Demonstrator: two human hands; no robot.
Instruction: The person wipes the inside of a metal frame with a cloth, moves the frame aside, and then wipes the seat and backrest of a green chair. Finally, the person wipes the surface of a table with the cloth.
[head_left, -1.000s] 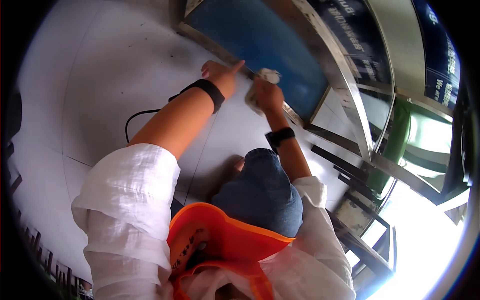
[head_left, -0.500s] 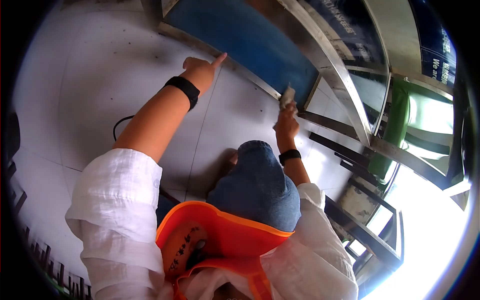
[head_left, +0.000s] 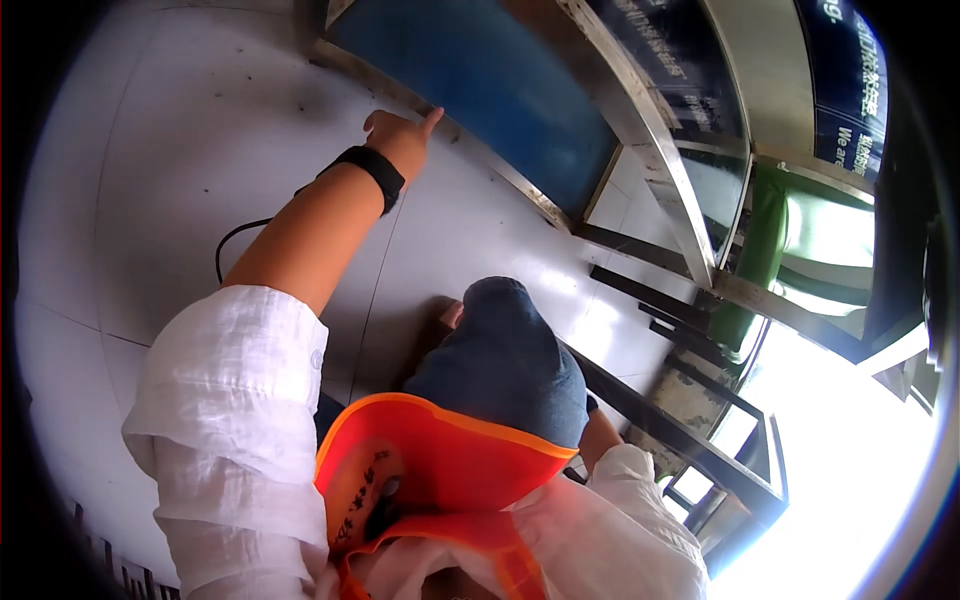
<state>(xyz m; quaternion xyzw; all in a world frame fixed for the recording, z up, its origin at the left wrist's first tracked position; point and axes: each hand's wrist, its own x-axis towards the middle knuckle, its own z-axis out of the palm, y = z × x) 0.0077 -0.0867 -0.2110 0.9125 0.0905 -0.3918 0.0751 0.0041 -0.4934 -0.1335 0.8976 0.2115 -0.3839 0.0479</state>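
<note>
My left hand (head_left: 402, 142) is at the lower metal edge (head_left: 505, 182) of a blue panel (head_left: 485, 85), index finger stretched along the edge and thumb apart. Its other fingers are partly out of sight; nothing shows in the hand. A black band (head_left: 372, 172) circles that wrist. My right forearm (head_left: 600, 437) comes down beside my denim-covered knee (head_left: 500, 350), which hides the right hand. What that hand holds is out of sight.
Pale floor tiles (head_left: 200, 190) lie below, with dark specks and a thin black cable (head_left: 225, 245). Metal frame bars (head_left: 690, 200) and a green rolled piece (head_left: 760, 235) stand at right. A dark metal frame (head_left: 690, 430) is near my right arm. My orange apron (head_left: 450, 460) hangs over my lap.
My right hand, which held a pale cloth at the blue panel's right corner, has drawn back behind my knee. My left hand stays at the edge. The view has shifted slightly.
</note>
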